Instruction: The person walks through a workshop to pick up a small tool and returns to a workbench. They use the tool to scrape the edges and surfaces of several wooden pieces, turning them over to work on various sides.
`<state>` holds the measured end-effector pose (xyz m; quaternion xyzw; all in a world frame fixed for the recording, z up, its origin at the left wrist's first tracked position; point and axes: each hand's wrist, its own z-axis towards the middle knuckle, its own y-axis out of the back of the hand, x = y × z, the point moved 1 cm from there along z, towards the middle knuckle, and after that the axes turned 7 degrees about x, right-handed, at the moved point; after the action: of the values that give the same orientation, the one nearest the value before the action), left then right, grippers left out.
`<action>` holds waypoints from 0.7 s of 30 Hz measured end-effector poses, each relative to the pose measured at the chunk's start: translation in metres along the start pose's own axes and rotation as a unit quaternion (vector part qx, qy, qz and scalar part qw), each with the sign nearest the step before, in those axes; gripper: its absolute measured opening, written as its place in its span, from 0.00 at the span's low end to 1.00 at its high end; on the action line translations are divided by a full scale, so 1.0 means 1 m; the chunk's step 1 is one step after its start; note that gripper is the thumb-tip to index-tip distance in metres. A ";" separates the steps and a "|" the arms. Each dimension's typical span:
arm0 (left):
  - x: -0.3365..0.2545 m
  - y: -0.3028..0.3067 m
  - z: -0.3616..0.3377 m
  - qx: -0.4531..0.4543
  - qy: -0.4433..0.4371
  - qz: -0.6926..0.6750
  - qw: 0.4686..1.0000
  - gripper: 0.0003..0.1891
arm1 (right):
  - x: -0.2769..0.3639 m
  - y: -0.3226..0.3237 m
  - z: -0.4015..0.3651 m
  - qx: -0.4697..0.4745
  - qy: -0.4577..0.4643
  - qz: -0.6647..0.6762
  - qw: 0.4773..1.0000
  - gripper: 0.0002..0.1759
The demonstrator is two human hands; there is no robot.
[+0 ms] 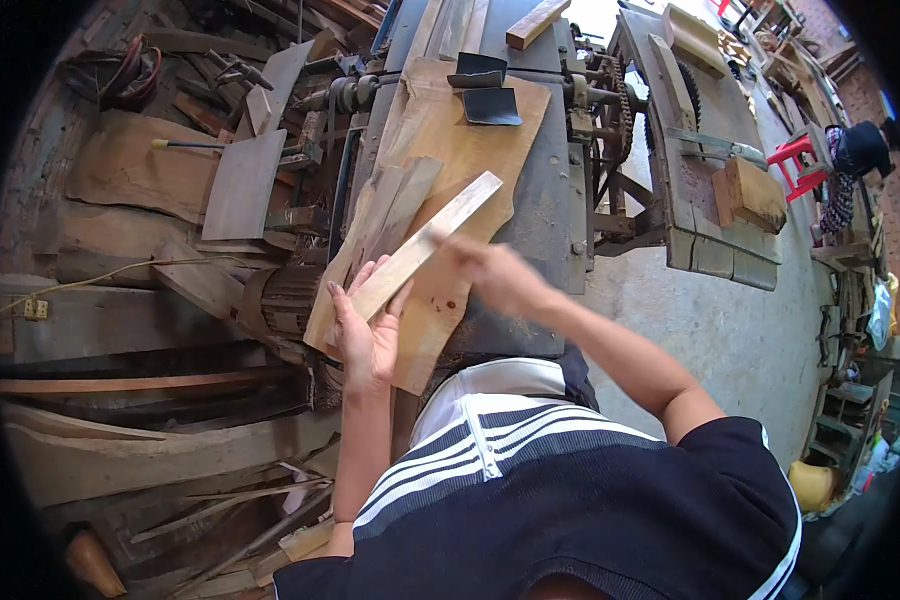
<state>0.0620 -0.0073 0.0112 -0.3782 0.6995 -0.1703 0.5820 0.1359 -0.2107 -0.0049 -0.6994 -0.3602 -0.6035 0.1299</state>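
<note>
A pale, squared strip of wood point(428, 245) slants up from my left hand point(370, 325), whose fingers and thumb are closed around its lower end. Beside the middle of the strip is my right hand point(485, 270), smeared by motion. Its fingers are too blurred to show whether they grip anything or touch the wood. Under both hands lies a wide wooden slab point(530, 115) with an uneven edge. Dark, slightly curled sheets, like sandpaper, rest on the slab: one sheet point(492, 107) nearer me, another sheet point(477, 72) just behind it.
Rough boards point(395, 205) lie along the slab's left side. A short wood block point(537, 22) sits at the far end of the metal machine table point(550, 235). To the right stands a wooden bench point(705, 185) bearing a thick block point(752, 195). A motor point(285, 300) is at left.
</note>
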 end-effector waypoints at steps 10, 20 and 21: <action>0.002 0.010 0.003 -0.006 0.020 -0.022 1.000 0.23 | 0.016 -0.038 -0.014 0.003 0.126 -0.115 0.985 0.33; 0.003 0.007 0.003 -0.030 0.020 -0.040 0.999 0.22 | 0.000 -0.033 0.000 -0.019 0.083 -0.119 0.989 0.35; 0.002 0.008 0.003 -0.031 0.022 -0.038 0.999 0.22 | -0.003 -0.034 0.001 -0.023 0.102 -0.125 0.987 0.35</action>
<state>0.0626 -0.0033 0.0035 -0.4184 0.7022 -0.1786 0.5477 0.1145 -0.1873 -0.0162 -0.5868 -0.4155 -0.6911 0.0732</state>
